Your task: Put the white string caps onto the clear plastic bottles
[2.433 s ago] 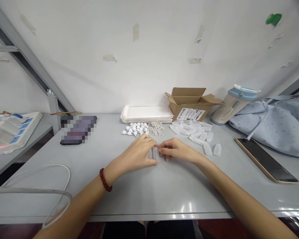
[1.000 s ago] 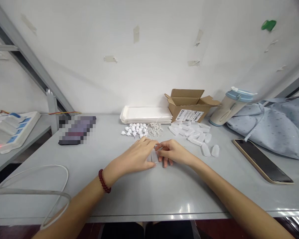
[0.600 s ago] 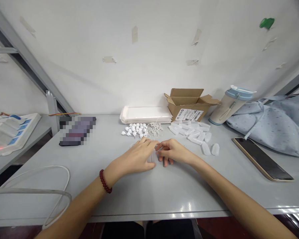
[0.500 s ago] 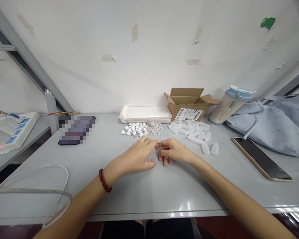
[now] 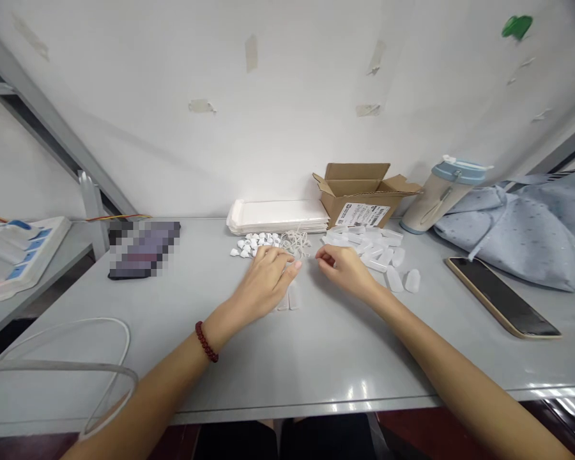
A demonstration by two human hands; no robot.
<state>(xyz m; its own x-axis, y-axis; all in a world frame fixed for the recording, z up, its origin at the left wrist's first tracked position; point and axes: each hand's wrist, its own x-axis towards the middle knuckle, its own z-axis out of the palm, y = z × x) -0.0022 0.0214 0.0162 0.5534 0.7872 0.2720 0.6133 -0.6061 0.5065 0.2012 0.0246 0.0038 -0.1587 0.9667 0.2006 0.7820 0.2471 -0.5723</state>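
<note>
My left hand (image 5: 267, 281) reaches over the table with its fingers stretched forward, apart from the thumb. Its fingertips are at the near edge of a cluster of small white caps (image 5: 245, 245). Partly under this hand lie clear plastic pieces (image 5: 293, 299), side by side. My right hand (image 5: 347, 271) has its fingers curled into a pinch; whatever is between the fingertips, if anything, is hidden. It is near a tangle of thin white loops (image 5: 294, 240) and a heap of translucent plastic sleeves (image 5: 374, 263).
Behind the parts are a stack of white flat packs (image 5: 278, 214) and an open cardboard box (image 5: 359, 207). To the right stand a tumbler (image 5: 443, 195), a pale blue bag (image 5: 517, 236) and a phone (image 5: 503, 297). A white cable (image 5: 119, 368) crosses the left side.
My hands have moved apart and a little farther from me. The clear pieces between them are more exposed. My right hand's fingers have curled in, and the view has shifted slightly.
</note>
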